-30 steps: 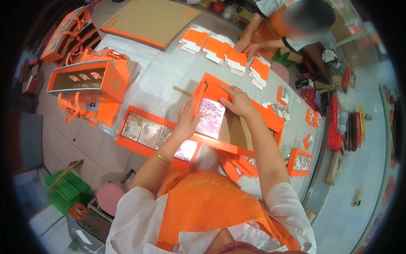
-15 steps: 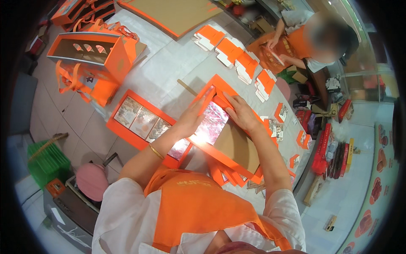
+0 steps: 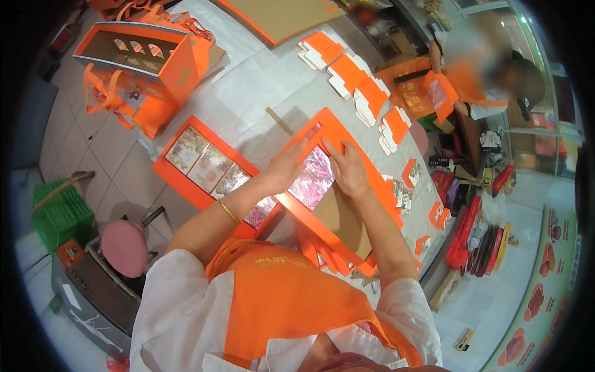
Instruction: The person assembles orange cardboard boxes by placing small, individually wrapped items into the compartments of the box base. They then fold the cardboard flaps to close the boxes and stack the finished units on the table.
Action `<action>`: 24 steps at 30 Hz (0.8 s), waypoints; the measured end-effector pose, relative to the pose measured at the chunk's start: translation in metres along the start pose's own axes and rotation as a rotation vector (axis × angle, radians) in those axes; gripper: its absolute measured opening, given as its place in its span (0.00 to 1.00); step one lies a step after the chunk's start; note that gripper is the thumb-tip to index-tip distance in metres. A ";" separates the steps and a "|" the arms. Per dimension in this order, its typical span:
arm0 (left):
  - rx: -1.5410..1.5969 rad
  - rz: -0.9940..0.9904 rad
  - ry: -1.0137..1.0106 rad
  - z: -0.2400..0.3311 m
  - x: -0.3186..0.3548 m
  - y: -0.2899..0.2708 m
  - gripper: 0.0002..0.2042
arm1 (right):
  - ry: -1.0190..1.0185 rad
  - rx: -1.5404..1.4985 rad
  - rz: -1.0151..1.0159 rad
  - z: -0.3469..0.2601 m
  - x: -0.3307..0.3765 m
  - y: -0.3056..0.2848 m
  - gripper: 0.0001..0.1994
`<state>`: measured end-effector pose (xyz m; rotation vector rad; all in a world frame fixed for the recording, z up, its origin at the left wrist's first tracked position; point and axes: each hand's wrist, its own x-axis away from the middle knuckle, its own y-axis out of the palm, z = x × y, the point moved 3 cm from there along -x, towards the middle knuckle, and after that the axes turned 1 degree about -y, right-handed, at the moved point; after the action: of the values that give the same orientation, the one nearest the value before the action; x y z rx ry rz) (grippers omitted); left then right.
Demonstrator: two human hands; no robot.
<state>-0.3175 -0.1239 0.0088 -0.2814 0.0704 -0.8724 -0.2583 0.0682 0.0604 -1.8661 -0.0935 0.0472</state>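
1. Pale cloth (image 3: 242, 93) covers the table in your head view; an orange bag (image 3: 180, 77) stands up left, and flat cartons (image 3: 393, 128) lie up right.
2. Your orange box (image 3: 319, 228) is in front of you, with a shiny pink pack (image 3: 313, 183) in its upper-left end.
3. Your left hand (image 3: 286, 168) rests on the box's left end, beside the pack.
4. Your right hand (image 3: 348, 166) has its thumb at the pack's other side. I cannot tell if either hand is gripping.
5. Your left arm crosses a second box (image 3: 183, 189) full of packs.
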 end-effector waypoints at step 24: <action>-0.248 -0.007 0.329 0.043 -0.014 -0.002 0.34 | 0.135 0.114 -0.002 -0.007 0.054 -0.008 0.29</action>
<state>-0.3201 -0.1055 0.0497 -0.3671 0.4857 -0.9116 -0.2044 0.0691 0.0712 -1.7502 0.0001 -0.0734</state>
